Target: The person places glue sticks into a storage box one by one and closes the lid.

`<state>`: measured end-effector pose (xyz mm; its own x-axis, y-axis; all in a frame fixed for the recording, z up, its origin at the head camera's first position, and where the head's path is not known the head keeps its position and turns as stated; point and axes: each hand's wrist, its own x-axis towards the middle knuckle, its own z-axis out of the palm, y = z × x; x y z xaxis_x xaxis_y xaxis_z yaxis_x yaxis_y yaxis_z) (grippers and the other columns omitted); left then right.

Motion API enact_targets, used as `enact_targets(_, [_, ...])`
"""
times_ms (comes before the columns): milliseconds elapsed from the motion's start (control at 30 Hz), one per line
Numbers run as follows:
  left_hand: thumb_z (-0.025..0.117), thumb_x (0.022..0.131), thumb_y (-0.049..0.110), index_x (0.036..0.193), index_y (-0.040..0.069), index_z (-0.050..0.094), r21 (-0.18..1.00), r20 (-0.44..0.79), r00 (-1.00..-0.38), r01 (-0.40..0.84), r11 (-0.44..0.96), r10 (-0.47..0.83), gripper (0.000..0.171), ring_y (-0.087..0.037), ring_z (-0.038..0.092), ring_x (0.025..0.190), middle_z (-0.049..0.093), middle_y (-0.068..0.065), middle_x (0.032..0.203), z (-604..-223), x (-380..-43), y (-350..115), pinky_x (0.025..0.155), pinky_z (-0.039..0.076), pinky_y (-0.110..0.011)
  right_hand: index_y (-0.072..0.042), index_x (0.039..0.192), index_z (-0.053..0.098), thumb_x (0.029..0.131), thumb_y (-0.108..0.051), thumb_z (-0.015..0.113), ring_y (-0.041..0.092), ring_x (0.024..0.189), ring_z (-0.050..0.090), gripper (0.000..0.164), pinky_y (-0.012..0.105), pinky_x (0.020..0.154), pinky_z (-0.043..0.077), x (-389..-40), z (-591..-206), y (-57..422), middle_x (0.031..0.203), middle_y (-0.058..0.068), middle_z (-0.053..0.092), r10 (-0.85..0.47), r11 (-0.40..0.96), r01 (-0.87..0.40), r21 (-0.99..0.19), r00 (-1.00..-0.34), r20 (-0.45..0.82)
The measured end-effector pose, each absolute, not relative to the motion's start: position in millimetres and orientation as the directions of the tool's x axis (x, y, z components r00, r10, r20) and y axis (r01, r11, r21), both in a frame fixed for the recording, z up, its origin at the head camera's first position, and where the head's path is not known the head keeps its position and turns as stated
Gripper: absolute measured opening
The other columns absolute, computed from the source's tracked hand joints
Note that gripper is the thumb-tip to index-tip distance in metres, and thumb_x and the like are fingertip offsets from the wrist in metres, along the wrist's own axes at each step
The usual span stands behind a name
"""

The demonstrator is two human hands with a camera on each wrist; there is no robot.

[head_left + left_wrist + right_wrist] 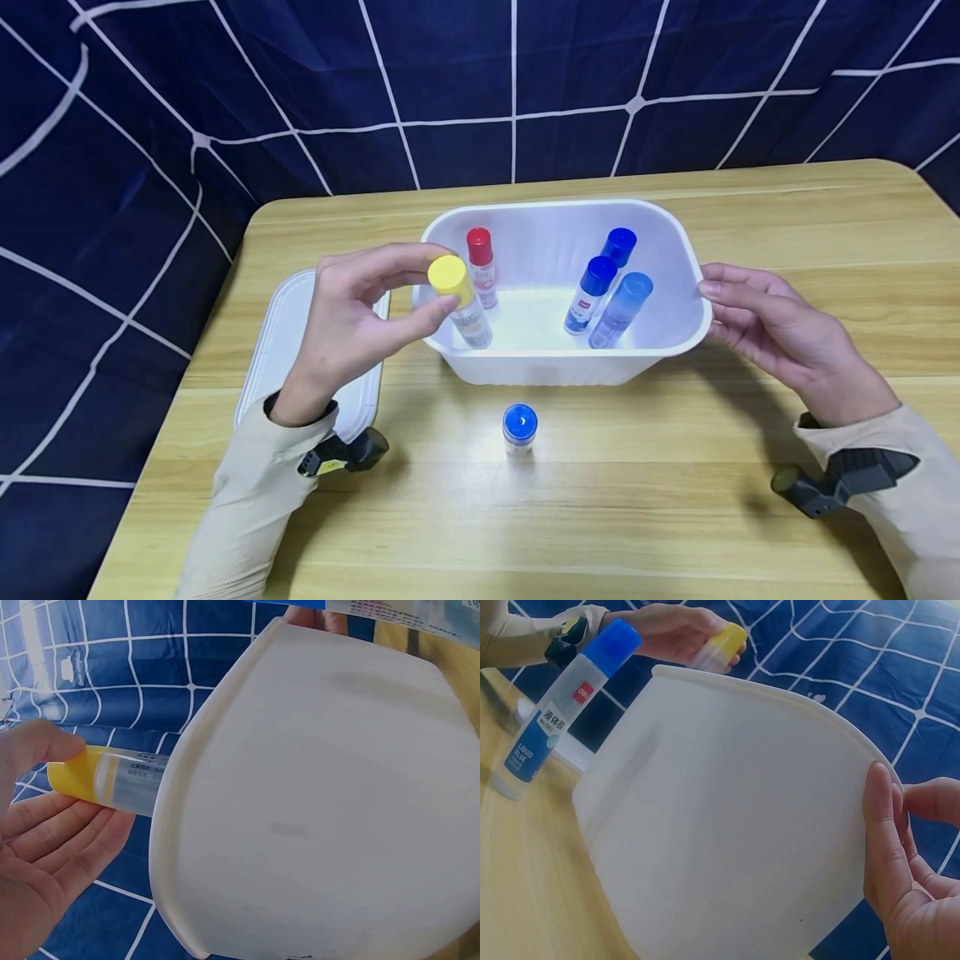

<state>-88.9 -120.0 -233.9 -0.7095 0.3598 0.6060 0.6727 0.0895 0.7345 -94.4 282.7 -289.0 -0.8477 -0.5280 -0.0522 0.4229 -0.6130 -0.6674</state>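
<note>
My left hand (367,300) pinches a yellow-capped glue bottle (461,300) by its cap, at the left end of a white plastic tub (555,367). The bottle's lower part reaches down inside the rim. In the left wrist view the yellow cap (75,776) sits between thumb and fingers. My right hand (780,325) holds the tub's right rim, thumb and fingers on either side of it. Inside the tub stand a red-capped bottle (482,267) at the left and several blue-capped bottles at the right, among them a light-blue-capped one (622,308).
A blue-capped liquid glue bottle (520,427) stands on the wooden table (637,508) in front of the tub. Left of the tub, partly behind my left arm, lies a white lid (277,350). A dark blue cloth with white lines (457,75) hangs behind the table.
</note>
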Motion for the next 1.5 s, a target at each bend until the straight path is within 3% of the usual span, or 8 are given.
enact_targets(500, [0.075, 0.070, -0.014, 0.100, -0.013, 0.066, 0.744, 0.595, -0.717, 0.662, 0.089, 0.363, 0.031, -0.018, 0.066, 0.085, 0.070, -0.019, 0.094, -239.0, -92.8, -117.4, 0.084, 0.057, -0.036, 0.013, 0.117, 0.059, 0.100, 0.012, 0.025, 0.029, 0.097, 0.068, 0.038, 0.037, 0.081, 0.058, -94.7, -290.0, 282.6, 0.109, 0.025, 0.066, -0.531, -0.618, 0.417, -0.666, -0.847, -0.038])
enact_targets(1500, [0.080, 0.072, -0.003, 0.098, -0.004, 0.071, 0.736, 0.528, -0.743, 0.642, 0.216, 0.412, 0.027, -0.013, 0.069, 0.083, 0.072, -0.010, 0.093, -248.8, -97.4, -115.4, 0.081, 0.058, -0.030, 0.013, 0.117, 0.058, 0.099, 0.012, 0.026, 0.029, 0.096, 0.069, 0.037, 0.036, 0.081, 0.058, -95.1, -289.5, 282.1, 0.108, 0.025, 0.067, -0.520, -0.614, 0.410, -0.675, -0.853, -0.046])
